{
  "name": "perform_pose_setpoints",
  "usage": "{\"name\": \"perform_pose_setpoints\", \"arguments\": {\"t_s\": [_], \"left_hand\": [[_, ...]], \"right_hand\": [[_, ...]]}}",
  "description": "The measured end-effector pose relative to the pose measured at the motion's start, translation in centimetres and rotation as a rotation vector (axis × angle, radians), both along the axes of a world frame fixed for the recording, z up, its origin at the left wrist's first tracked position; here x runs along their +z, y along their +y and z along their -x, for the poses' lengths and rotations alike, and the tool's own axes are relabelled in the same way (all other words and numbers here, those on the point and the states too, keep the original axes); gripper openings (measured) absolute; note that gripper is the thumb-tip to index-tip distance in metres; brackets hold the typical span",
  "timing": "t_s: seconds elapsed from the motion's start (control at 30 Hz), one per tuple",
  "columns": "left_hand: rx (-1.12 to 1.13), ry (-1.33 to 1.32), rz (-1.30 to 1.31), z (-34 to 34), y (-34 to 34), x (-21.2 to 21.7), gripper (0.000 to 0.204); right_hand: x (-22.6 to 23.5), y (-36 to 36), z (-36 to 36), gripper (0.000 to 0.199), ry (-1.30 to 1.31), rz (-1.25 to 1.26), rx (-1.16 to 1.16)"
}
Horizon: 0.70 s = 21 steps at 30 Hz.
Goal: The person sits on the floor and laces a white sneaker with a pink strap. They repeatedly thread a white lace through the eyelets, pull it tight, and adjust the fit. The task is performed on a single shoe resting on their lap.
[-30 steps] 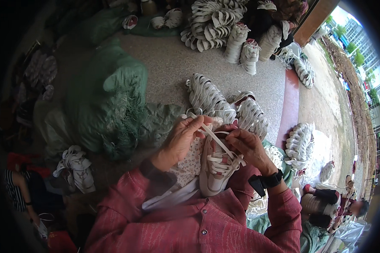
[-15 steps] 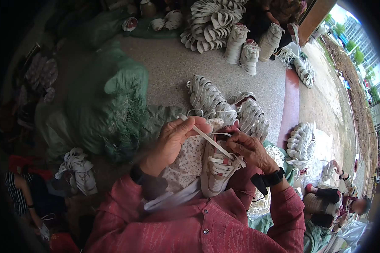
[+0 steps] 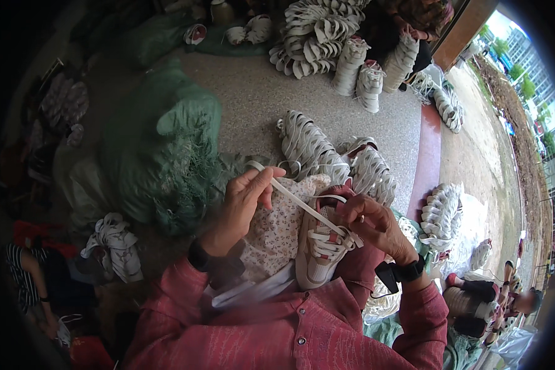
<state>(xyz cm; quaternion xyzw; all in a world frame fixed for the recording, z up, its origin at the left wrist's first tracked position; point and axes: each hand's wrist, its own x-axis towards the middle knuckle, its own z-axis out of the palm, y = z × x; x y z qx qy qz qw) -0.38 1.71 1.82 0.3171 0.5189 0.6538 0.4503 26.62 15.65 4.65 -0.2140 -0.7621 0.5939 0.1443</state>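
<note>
Lace (image 3: 302, 204) pinched by my left hand (image 3: 243, 200) runs to the shoe (image 3: 319, 246) beside my right hand (image 3: 379, 229), whose grip I can't make out; lacing looks underway, and drawing slack through seems called for.

White lace (image 3: 297, 199); beige-white shoe (image 3: 314, 266); floral cloth (image 3: 270, 231); green sack (image 3: 179, 139).

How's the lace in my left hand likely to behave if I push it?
The lace would probably buckle: it looks thin and flat. It's likely floppy, since it runs straight between your left hand and the shoe but bends at its upper end. It should feel very light, being such a narrow strip.
</note>
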Motion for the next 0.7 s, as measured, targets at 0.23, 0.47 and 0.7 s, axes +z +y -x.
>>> {"name": "perform_pose_setpoints", "arguments": {"t_s": [0.23, 0.47, 0.7], "left_hand": [[-0.197, -0.471, 0.027, 0.0, -0.5, 2.9, 0.021], [-0.310, -0.651, -0.106, -0.1, -1.2, 3.4, 0.022], [-0.319, -0.351, -0.185, -0.1, -1.6, 3.7, 0.031]], "right_hand": [[0.0, -1.4, -0.4, 0.020, -0.029, -0.552, 0.100], [-0.1, -2.5, 0.3, 0.027, -0.040, -0.779, 0.074], [0.4, -2.7, -0.8, 0.037, -0.107, -0.691, 0.048]]}}
